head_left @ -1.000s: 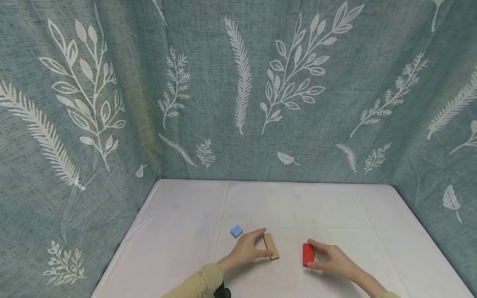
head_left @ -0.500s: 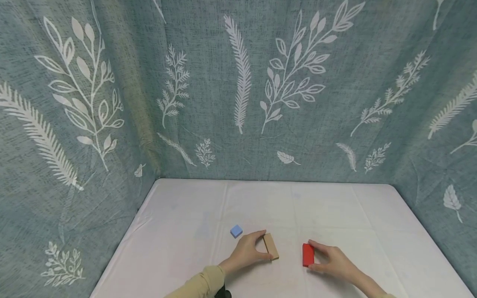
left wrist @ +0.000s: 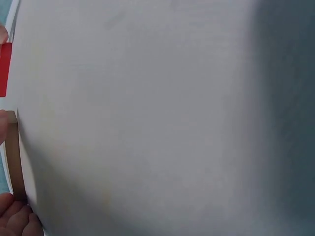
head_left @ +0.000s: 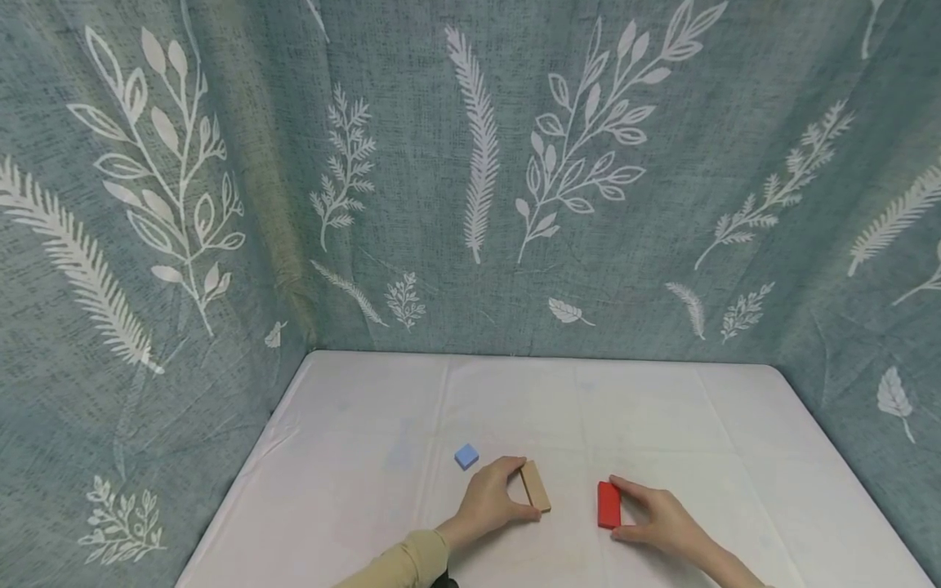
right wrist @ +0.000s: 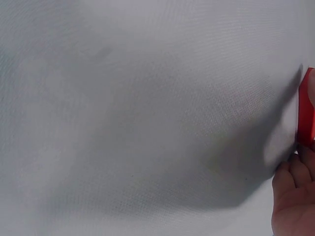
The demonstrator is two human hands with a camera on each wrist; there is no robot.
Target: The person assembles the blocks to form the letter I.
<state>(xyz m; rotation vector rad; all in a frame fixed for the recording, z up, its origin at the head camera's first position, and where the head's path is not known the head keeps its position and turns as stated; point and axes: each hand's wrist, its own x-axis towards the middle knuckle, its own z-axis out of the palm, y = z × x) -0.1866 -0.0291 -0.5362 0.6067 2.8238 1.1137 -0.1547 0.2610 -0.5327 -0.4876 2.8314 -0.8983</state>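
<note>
A tan wooden block (head_left: pixel 536 487) lies on the white table, and the left hand (head_left: pixel 491 500) pinches it at its two ends between thumb and fingers. To its right, the right hand (head_left: pixel 657 518) holds a red block (head_left: pixel 608 505) the same way, thumb at the near end and fingers at the far end. In the left wrist view the tan block (left wrist: pixel 14 160) stands at the left edge between fingertips. The right wrist view shows the red block (right wrist: pixel 305 110) at the right edge, with curled fingers below it. The two blocks are apart.
A small blue block (head_left: pixel 466 456) lies on the table (head_left: pixel 382 408) just beyond and left of the left hand. A teal curtain (head_left: pixel 412 180) with white leaf patterns hangs behind the table and at both sides.
Both hands keep their grip on their blocks, which stay nearly in place. The left wrist and forearm have shifted slightly to the right and down.
</note>
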